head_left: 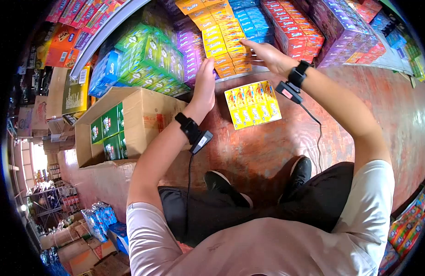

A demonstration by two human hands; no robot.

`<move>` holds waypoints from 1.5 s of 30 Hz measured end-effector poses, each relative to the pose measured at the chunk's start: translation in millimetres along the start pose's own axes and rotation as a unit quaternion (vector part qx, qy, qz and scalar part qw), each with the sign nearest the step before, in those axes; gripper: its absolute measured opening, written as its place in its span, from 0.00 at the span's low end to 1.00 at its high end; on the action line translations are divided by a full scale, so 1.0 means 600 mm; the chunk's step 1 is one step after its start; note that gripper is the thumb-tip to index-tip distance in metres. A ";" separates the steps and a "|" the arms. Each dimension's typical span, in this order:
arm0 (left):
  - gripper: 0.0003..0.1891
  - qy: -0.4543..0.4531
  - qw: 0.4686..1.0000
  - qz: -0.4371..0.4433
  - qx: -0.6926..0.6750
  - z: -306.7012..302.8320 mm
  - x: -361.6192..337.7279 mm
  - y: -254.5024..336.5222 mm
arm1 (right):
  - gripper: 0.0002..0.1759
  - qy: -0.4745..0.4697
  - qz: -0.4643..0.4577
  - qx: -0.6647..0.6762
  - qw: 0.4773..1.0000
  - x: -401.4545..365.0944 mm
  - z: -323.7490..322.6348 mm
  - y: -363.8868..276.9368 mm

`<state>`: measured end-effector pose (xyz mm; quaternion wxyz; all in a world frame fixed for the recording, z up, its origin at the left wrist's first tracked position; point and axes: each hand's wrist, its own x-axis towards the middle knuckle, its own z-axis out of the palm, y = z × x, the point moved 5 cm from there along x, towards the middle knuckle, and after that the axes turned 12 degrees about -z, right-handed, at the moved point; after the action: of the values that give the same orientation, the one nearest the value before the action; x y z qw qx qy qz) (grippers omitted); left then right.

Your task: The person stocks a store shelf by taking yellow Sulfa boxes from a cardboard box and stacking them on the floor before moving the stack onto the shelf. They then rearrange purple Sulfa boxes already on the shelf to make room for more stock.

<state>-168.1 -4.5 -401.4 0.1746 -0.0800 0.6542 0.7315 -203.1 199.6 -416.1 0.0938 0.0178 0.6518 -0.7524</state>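
Note:
A stack of yellow Sulfa boxes stands in front of me at the shelf, with orange boxes showing below its bright upper part. At the stack's left side is my left hand, held flat with the fingers straight and together. My right hand reaches to the opposite side, fingers stretched out, one fingertip right at the stack's edge. On the floor between my forearms lies a separate yellow pack made up of several small boxes. Both wrists carry black straps with small cabled devices.
Green boxes and purple boxes are piled to the left; blue, red and more purple boxes to the right. An opened cardboard carton holding green packs sits left of my arm. My shoes are on the reddish floor.

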 end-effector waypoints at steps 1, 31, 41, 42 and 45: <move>0.23 -0.017 1.000 0.004 -0.011 0.006 0.001 0.001 | 0.26 -0.007 0.012 0.023 1.000 0.008 0.008 0.001; 0.36 -0.173 0.947 -0.232 -0.138 0.065 -0.129 -0.094 | 0.35 -0.238 -0.295 -0.449 0.809 -0.165 -0.001 -0.064; 0.39 -0.167 0.931 -0.253 -0.203 0.091 -0.149 -0.103 | 0.43 0.013 0.170 0.199 0.965 -0.238 0.024 0.074; 0.39 -0.167 0.927 -0.257 -0.216 0.094 -0.149 -0.100 | 0.44 0.018 0.178 0.203 0.963 -0.242 0.029 0.070; 0.38 -0.181 0.926 -0.232 -0.235 0.098 -0.133 -0.082 | 0.43 0.026 0.160 0.195 0.967 -0.226 0.031 0.066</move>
<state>-70.1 45.2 -411.7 0.4309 -0.1347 0.3838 0.8055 -61.7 191.7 -431.8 0.1913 0.1593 0.4836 -0.8391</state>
